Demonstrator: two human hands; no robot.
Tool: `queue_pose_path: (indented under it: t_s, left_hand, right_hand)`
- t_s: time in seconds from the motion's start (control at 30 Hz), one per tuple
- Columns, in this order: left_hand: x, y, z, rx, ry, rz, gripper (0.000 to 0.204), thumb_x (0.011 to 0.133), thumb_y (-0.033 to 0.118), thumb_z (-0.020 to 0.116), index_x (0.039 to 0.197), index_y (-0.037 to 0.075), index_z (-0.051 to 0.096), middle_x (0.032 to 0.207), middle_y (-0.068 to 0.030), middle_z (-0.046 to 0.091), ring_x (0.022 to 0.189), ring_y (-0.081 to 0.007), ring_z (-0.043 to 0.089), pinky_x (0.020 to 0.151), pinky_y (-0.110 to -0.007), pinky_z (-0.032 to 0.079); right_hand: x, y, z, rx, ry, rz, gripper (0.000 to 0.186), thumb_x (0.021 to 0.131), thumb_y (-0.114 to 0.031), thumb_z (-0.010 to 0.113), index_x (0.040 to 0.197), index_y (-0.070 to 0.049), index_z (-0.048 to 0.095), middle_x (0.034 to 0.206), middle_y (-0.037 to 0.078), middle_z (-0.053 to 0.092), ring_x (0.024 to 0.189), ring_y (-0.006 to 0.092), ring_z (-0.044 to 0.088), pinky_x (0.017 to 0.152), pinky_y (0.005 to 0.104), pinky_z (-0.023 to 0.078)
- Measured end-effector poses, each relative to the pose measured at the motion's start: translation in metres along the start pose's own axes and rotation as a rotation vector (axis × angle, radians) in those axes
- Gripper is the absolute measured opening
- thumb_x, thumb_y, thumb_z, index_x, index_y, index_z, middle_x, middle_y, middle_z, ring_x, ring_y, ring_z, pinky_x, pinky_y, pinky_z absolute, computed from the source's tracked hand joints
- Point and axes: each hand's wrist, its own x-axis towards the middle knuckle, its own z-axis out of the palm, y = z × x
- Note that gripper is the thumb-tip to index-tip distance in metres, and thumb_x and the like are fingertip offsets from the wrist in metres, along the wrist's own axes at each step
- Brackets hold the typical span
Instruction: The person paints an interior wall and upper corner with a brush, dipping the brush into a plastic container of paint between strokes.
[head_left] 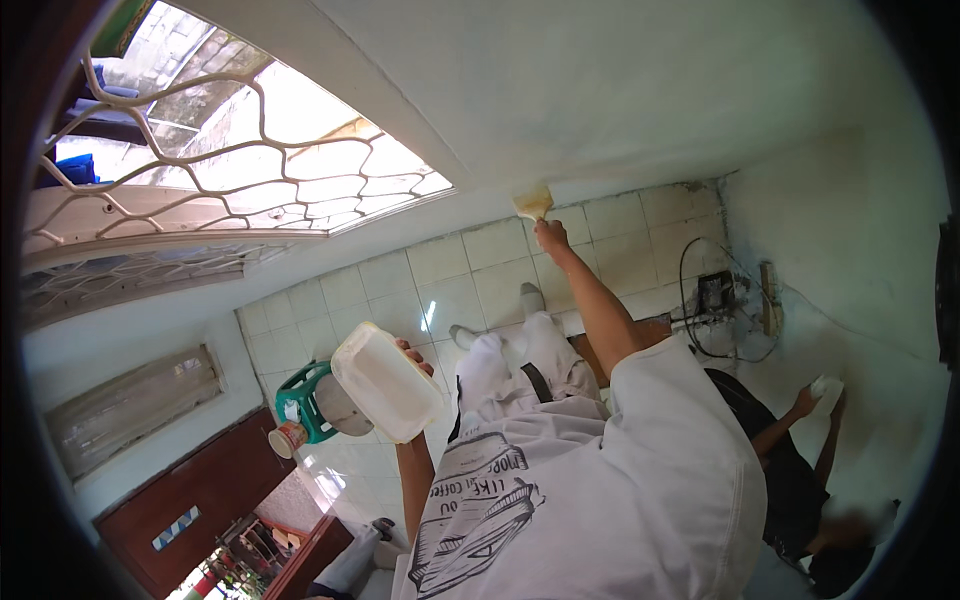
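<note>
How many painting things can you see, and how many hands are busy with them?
Flat paintbrushes with pale bristles, held in the right hand against the wall: 1
White plastic tubs, held by the left hand: 1
Green plastic stools: 1
Small round tins: 1
Busy hands of the person: 2
Total: 6

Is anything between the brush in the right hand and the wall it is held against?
Nothing visible: the right hand holds the brush with its bristles against the bare white wall.
</note>
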Motion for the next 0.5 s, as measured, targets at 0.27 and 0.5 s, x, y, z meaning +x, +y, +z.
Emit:
queue_pose_path:
  t_s: [0.27,0.5]
  left_hand:
    - [0.012,-0.01,0.003,0.017,-0.039,-0.06,0.073,0.088,0.036,0.073,0.141,0.001,0.038,0.132,-0.0148,0.051,0.125,-0.0298,0.049,0.107,-0.047,0.038]
    - [0.035,-0.014,0.004,0.012,-0.108,-0.087,0.073,0.09,0.034,0.073,0.142,-0.001,0.037,0.13,-0.0171,0.051,0.125,-0.0321,0.05,0.108,-0.047,0.039]
  right_hand:
    - [-0.071,-0.113,-0.057,0.076,-0.088,-0.14,0.043,0.103,-0.036,0.046,0.082,-0.002,0.061,0.066,0.005,0.057,0.061,0.0172,0.056,0.061,0.037,0.045]
    - [-0.18,-0.204,-0.114,0.213,0.03,-0.58,0.049,0.107,-0.042,0.044,0.082,-0.002,0.058,0.062,0.0,0.047,0.055,0.0091,0.042,0.052,0.0284,0.036]
